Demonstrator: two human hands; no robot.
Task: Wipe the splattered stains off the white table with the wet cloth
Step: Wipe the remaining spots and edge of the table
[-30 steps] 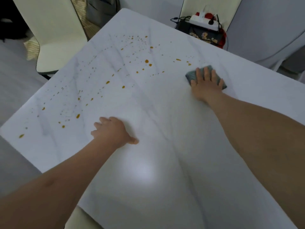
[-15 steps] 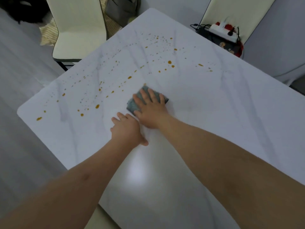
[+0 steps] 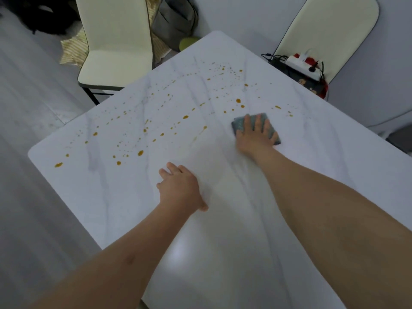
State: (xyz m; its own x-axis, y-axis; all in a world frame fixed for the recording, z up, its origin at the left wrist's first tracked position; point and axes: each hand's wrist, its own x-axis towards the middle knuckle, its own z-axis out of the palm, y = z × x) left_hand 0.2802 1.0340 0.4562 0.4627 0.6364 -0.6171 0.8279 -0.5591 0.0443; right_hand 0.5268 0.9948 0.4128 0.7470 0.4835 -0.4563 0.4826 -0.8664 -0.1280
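The white marbled table (image 3: 234, 253) carries many small orange-brown stains (image 3: 140, 152) across its far and left parts. My right hand (image 3: 254, 139) presses flat, fingers spread, on a folded grey-blue wet cloth (image 3: 270, 130) right of the table's middle, just below a few larger drops. My left hand (image 3: 180, 188) rests palm down on the bare tabletop nearer to me, holding nothing. A faint smear runs from one drop left of the cloth.
A cream chair (image 3: 116, 50) stands off the far left corner, with a grey bag (image 3: 174, 21) and striped fabric on the floor behind it. A second chair (image 3: 327, 32) at the far right holds a white power strip (image 3: 303, 65) with cables.
My right hand has slid the cloth from beside my left hand out to the right. My left hand has stayed on the table.
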